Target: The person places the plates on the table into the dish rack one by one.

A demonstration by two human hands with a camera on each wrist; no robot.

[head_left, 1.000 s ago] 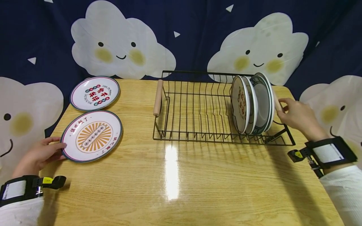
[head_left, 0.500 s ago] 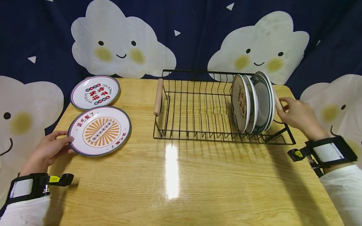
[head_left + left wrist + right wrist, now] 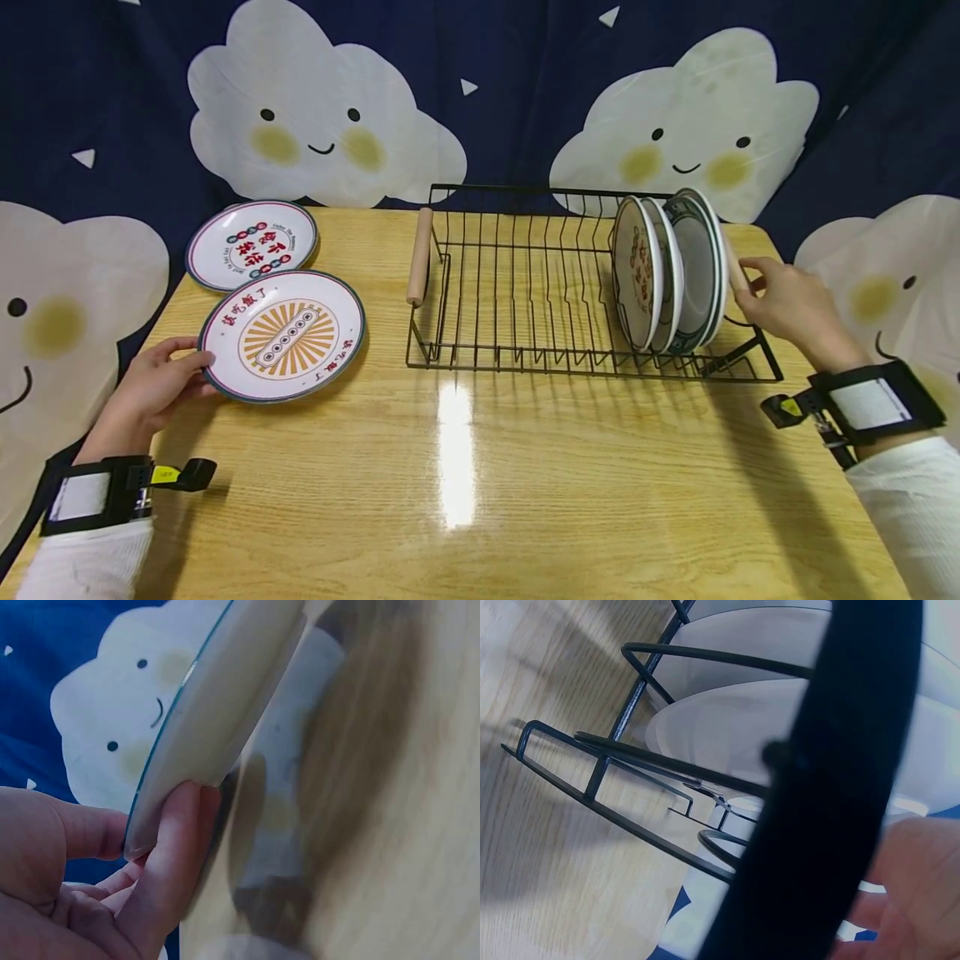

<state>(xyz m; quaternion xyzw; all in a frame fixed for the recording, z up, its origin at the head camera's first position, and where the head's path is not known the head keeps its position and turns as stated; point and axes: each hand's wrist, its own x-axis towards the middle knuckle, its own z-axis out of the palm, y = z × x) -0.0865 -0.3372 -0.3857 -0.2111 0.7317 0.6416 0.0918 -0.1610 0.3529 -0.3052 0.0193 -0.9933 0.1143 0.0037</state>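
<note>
My left hand (image 3: 161,383) pinches the left rim of a white plate (image 3: 283,333) with an orange sunburst and a dark rim. In the left wrist view, the thumb is on top and fingers (image 3: 176,855) support the pale underside (image 3: 217,712), above the table. A second plate (image 3: 251,243) with red lettering lies behind, its front edge overlapped by the first. My right hand (image 3: 791,312) grips the wooden handle (image 3: 738,271) at the right end of a black wire dish rack (image 3: 525,369). Several dishes (image 3: 636,275) stand on edge beside that handle.
The rack's other wooden handle (image 3: 421,258) is at its left end, with bare slots between it and the dishes. Beneath everything is a wooden table (image 3: 360,483), backed by a dark blue cloud-print curtain (image 3: 510,125). A dark blurred bar (image 3: 832,772) crosses the right wrist view.
My left hand has carried the sunburst plate to the right and slightly back, so it now overlaps the lettered plate more. The right hand, rack and standing dishes have stayed in place.
</note>
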